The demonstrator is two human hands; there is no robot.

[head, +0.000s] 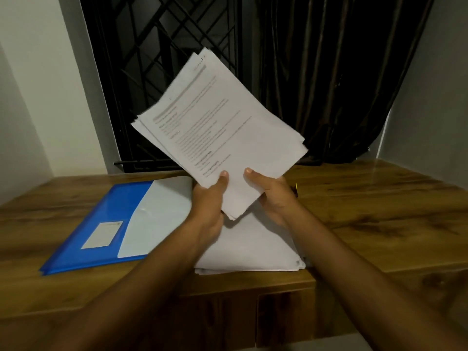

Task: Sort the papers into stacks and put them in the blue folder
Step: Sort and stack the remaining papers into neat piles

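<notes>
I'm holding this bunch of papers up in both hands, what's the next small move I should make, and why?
Probably lower the held bundle and tap its bottom edge on the table to square it. Its sheets are fanned out of line, and the left hand and right hand both grip its lower corner, so a neat stack isn't ready for the blue folder.

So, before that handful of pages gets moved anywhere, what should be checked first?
1. Left hand and right hand both grip the bundle of papers, thumbs on top: ok.
2. Bundle's edges squared: not ok, the sheets fan out at the corners.
3. Stack lies flat on the table below the bundle: ok.
4. Blue folder lies close beside the stack: ok.
5. Folder open to take pages: cannot tell; a white sheet covers its right part.
</notes>
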